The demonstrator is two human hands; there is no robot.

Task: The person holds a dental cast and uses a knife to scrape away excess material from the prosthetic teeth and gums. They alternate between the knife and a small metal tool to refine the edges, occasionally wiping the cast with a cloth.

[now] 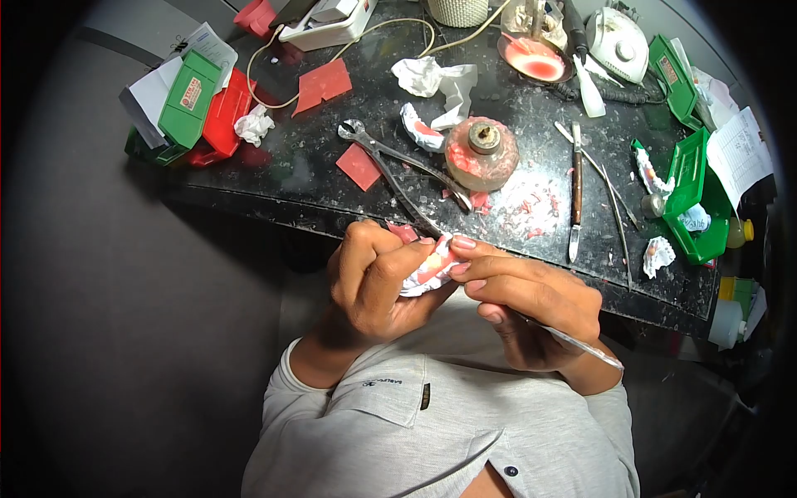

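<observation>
My left hand is closed around a white plaster dental cast. Pink wax covers part of that cast, and a pale patch that could be teeth shows within it. A further piece of pink wax sticks out by the left fingers. In my right hand is a slim metal hand tool, its flat end pointing down and right past the palm. The right fingertips touch the cast's edge, hiding the tool's working end. Beyond the hands, long-handled metal pliers lie on the black bench.
A glass spirit lamp stands near wax shavings. A knife and thin tools lie to its right. Wax sheets, another cast and crumpled tissue are farther back. Green boxes stand at the right.
</observation>
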